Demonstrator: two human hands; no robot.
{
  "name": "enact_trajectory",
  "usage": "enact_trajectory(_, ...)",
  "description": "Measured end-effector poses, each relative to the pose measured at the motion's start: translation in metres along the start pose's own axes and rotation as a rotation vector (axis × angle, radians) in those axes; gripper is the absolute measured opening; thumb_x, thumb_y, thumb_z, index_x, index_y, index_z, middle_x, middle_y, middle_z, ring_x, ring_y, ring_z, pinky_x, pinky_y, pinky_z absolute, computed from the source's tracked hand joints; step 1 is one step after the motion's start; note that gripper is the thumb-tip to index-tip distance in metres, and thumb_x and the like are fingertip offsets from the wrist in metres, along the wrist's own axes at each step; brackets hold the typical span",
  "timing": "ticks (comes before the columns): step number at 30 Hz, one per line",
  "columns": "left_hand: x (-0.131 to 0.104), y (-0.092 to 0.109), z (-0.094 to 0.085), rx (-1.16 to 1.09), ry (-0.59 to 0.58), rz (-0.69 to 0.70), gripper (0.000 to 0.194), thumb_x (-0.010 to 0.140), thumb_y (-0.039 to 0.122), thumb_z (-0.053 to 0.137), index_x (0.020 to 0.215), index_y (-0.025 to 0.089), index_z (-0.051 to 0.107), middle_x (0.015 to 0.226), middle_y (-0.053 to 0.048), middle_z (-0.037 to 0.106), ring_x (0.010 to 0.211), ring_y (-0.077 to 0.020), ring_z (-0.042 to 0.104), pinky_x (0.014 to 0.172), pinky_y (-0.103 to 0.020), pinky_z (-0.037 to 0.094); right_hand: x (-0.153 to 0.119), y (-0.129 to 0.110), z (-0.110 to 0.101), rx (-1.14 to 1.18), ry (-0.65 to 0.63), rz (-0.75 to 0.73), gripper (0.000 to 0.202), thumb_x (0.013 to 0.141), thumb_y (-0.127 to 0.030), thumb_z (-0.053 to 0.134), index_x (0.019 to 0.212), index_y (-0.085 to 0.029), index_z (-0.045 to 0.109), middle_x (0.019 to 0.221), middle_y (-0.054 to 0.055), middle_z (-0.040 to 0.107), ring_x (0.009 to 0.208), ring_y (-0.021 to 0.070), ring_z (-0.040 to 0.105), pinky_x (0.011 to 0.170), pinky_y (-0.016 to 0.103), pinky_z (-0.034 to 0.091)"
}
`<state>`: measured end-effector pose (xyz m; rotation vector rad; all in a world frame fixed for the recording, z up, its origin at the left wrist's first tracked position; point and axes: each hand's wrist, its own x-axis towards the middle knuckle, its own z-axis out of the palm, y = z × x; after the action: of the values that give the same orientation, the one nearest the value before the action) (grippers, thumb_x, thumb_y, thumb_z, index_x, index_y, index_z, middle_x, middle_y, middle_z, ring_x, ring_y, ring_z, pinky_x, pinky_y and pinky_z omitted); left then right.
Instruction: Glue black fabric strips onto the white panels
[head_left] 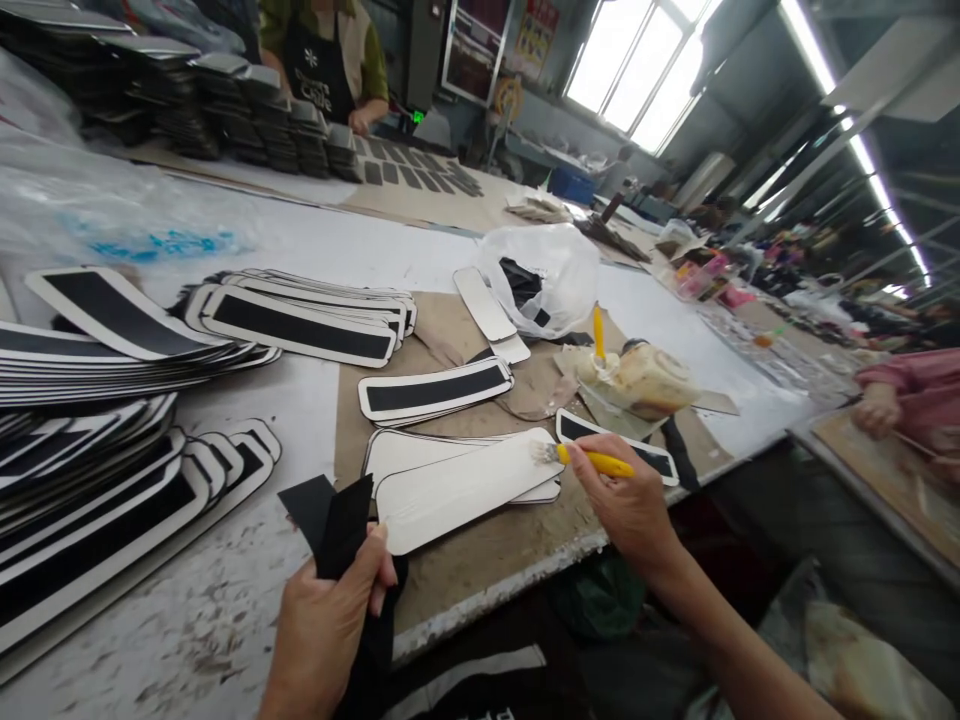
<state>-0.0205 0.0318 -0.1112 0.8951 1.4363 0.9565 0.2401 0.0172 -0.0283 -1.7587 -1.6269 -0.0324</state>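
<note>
My right hand [626, 505] is closed round the yellow handle of a glue brush [604, 463]. The bristles rest on the right end of a long white panel [457, 490], which lies on more white panels. In my left hand [330, 620] are black strips [345, 525], pinched between thumb and fingers. Those fingertips are at the panel's left end; whether they press on it I cannot tell. Just behind lie white-edged panels with black centres [435, 390], and another such panel [619, 447] is partly hidden by my right hand.
Tall stacks of black-and-white panels [105, 510] fill the left side. A glue container [649, 380] with another yellow brush [598, 335] stands back right, beside a white plastic bag [540, 275]. Across the table a person [326, 70] stands near dark stacks. A pink-sleeved person [915, 400] is at right.
</note>
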Motion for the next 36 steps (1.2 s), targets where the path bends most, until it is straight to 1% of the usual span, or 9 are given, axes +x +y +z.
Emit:
enact_trajectory(8,-0.001,0.012,-0.004,0.144,-0.003,0.008,0.04,0.076,0.046,0.057,0.046,0.02,0.054,0.04,0.003,0.046,0.046,-0.0134,0.046,0.059,-0.026,0.038,0.006,-0.007,-0.021,-0.025,-0.025,-0.065,0.01,0.086,-0.024,0.051,0.082,-0.02,0.06,0.08,0.005,0.062,0.078,0.0189,0.059,0.073,0.034,0.047)
enact_trajectory(14,0.001,0.02,-0.006,0.161,0.013,-0.024,0.041,0.076,0.046,0.057,0.043,0.021,0.053,0.039,0.003,0.045,0.046,-0.0136,0.045,0.055,-0.026,0.037,0.005,-0.012,-0.034,-0.005,0.005,-0.117,0.007,0.084,-0.019,0.054,0.086,-0.021,0.06,0.085,0.006,0.062,0.083,0.0198,0.059,0.077,0.035,0.048)
enact_trajectory(20,0.002,0.017,-0.004,0.152,-0.01,-0.012,0.043,0.077,0.048,0.056,0.045,0.021,0.053,0.04,0.003,0.045,0.047,-0.0135,0.045,0.058,-0.026,0.036,-0.012,-0.018,-0.012,0.024,-0.154,-0.127,0.012,0.085,-0.018,0.052,0.091,-0.02,0.062,0.087,0.008,0.061,0.088,0.021,0.057,0.08,0.038,0.048)
enact_trajectory(24,0.003,0.017,-0.001,0.133,-0.036,0.009,0.044,0.078,0.05,0.055,0.046,0.019,0.052,0.041,0.004,0.045,0.05,-0.0126,0.045,0.06,-0.026,0.036,-0.027,-0.041,0.002,0.282,-0.23,-0.106,0.013,0.086,-0.017,0.05,0.09,-0.02,0.061,0.084,0.007,0.062,0.083,0.0187,0.059,0.075,0.033,0.05)
enact_trajectory(26,0.003,0.019,-0.001,0.097,-0.007,-0.022,0.041,0.075,0.051,0.058,0.051,0.019,0.053,0.042,0.005,0.043,0.047,-0.0117,0.042,0.055,-0.025,0.035,-0.029,-0.049,0.003,0.39,-0.21,-0.049,0.012,0.087,-0.019,0.049,0.087,-0.021,0.061,0.081,0.005,0.062,0.079,0.0181,0.059,0.071,0.031,0.05)
enact_trajectory(28,0.0,0.02,-0.004,0.045,0.091,-0.054,0.034,0.071,0.051,0.062,0.064,0.018,0.057,0.045,0.006,0.045,0.045,-0.0111,0.039,0.049,-0.024,0.032,-0.028,-0.052,-0.001,0.456,-0.154,0.02,0.017,0.089,-0.023,0.045,0.081,-0.021,0.06,0.079,0.004,0.06,0.079,0.0184,0.059,0.071,0.031,0.049)
enact_trajectory(31,-0.01,0.026,-0.012,0.025,0.237,0.016,0.031,0.071,0.047,0.065,0.078,0.017,0.058,0.051,0.005,0.05,0.049,-0.0111,0.042,0.049,-0.023,0.034,-0.023,-0.049,-0.006,0.531,-0.094,0.088,0.023,0.091,-0.028,0.04,0.077,-0.021,0.057,0.083,0.006,0.06,0.087,0.0204,0.058,0.077,0.033,0.048)
enact_trajectory(33,-0.02,0.033,-0.017,0.032,0.196,0.056,0.028,0.074,0.044,0.061,0.075,0.016,0.056,0.051,0.005,0.049,0.05,-0.0105,0.043,0.051,-0.023,0.035,-0.019,-0.047,-0.004,0.551,-0.136,0.105,0.025,0.091,-0.032,0.041,0.076,-0.021,0.057,0.081,0.006,0.06,0.08,0.0188,0.059,0.072,0.03,0.048)
enact_trajectory(36,-0.037,0.049,-0.019,-0.044,-0.045,-0.001,0.028,0.08,0.043,0.054,0.083,0.016,0.057,0.051,0.004,0.05,0.045,-0.0087,0.037,0.045,-0.022,0.029,-0.014,-0.054,0.009,0.572,-0.328,0.115,0.025,0.089,-0.037,0.044,0.074,-0.021,0.057,0.066,0.001,0.055,0.057,0.0129,0.052,0.051,0.023,0.044)
